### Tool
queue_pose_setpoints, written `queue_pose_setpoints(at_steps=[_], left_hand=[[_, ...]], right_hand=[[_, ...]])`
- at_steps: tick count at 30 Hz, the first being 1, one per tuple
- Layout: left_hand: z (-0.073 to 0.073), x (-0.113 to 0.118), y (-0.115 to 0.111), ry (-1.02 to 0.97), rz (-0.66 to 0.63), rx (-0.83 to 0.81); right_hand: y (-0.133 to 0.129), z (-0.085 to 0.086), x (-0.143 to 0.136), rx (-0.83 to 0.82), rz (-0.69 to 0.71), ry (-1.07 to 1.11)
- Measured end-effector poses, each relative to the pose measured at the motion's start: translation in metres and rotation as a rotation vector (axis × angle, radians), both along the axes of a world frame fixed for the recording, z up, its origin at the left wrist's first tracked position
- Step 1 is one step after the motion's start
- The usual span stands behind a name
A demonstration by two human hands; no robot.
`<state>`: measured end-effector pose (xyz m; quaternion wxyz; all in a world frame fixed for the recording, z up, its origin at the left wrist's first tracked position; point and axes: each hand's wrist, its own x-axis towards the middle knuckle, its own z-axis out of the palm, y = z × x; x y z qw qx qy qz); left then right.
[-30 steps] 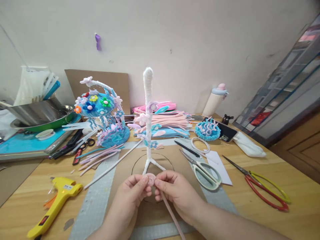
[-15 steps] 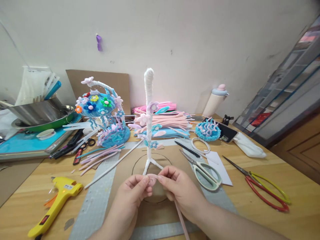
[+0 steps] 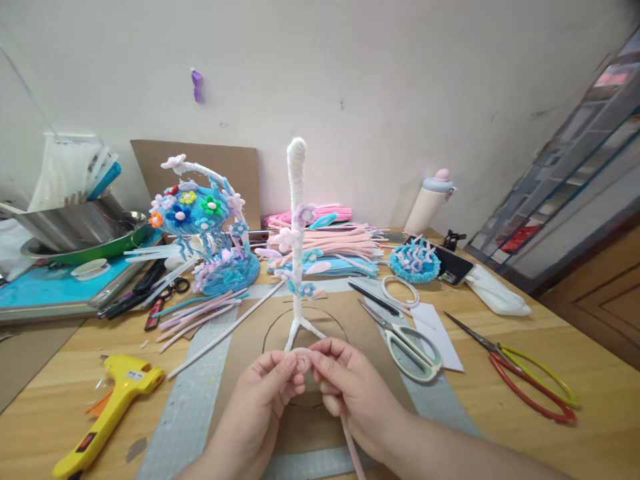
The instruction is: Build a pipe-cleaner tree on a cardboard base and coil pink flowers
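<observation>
Between my hands is a small pink coil (image 3: pixel 303 361) of fuzzy stem. My left hand (image 3: pixel 267 390) pinches the coil's left side between thumb and fingers. My right hand (image 3: pixel 353 387) is closed on the pink stem at the coil's right, and the stem's loose tail (image 3: pixel 353 448) hangs below it toward the front edge. Just behind the hands, a white wrapped stand (image 3: pixel 297 180) rises upright from splayed legs, with pink, purple and blue flowers along it. Brown cardboard (image 3: pixel 245 373) with a drawn circle lies beneath.
A yellow glue gun (image 3: pixel 107 413) lies at left, near a blue flowered ornament (image 3: pixel 195 213). Green-handled scissors (image 3: pixel 413 353) and red-and-yellow scissors (image 3: pixel 535 387) lie at right. Pink stem bundles (image 3: pixel 325 241), a blue woven piece (image 3: pixel 415 261) and a bottle (image 3: pixel 427 205) stand farther back.
My right hand has shifted slightly left, closer to the coil and my left hand. The stem stretch between the hands is shorter, and the hanging tail has swung left.
</observation>
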<state>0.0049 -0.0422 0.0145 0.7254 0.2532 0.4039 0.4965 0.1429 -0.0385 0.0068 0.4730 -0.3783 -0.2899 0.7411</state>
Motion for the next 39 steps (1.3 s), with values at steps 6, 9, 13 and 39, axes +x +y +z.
queue_pose_setpoints(at_steps=[6,9,13,39], left_hand=[[-0.001,0.0,0.0,-0.035,-0.01,0.019],[0.0,0.001,-0.001,-0.052,0.005,0.029],[0.003,0.002,-0.002,-0.071,0.008,0.036],[0.001,-0.007,0.007,0.259,-0.088,0.047]], right_hand=[[-0.001,0.0,0.0,-0.011,-0.003,0.013],[0.0,-0.003,-0.002,-0.022,-0.011,0.015],[0.002,-0.007,-0.002,0.012,-0.041,-0.058],[0.014,0.005,0.017,0.036,0.112,-0.155]])
